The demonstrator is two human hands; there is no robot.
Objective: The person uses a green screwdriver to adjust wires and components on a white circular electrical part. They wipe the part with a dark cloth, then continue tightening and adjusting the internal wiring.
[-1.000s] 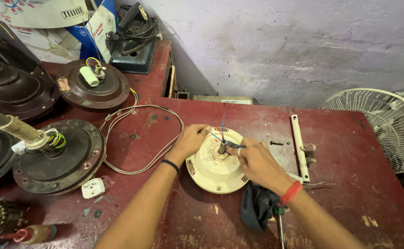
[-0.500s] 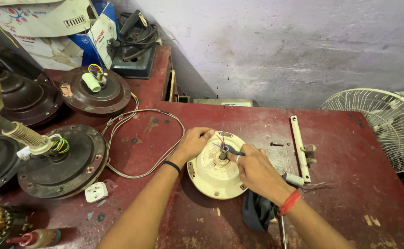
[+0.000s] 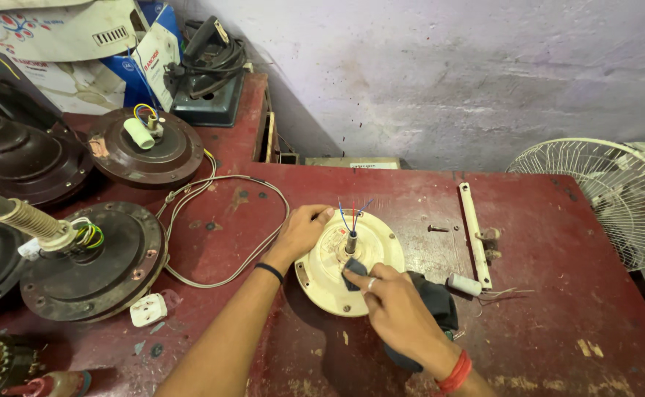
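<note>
A cream round fan motor housing lies flat on the red table, with a short shaft and thin coloured wires sticking up from its centre. My left hand grips the housing's left rim. My right hand presses a dark cloth against the housing's top near the shaft; the rest of the dark cloth trails off under my wrist.
Several dark brown fan motors sit at the left, one with a white capacitor. A looped grey cable, a white plug, a white bar, a loose screw and a white table fan surround the work.
My right hand has drawn back from the shaft toward me and now wipes the housing's top with the cloth. The left hand stays on the rim.
</note>
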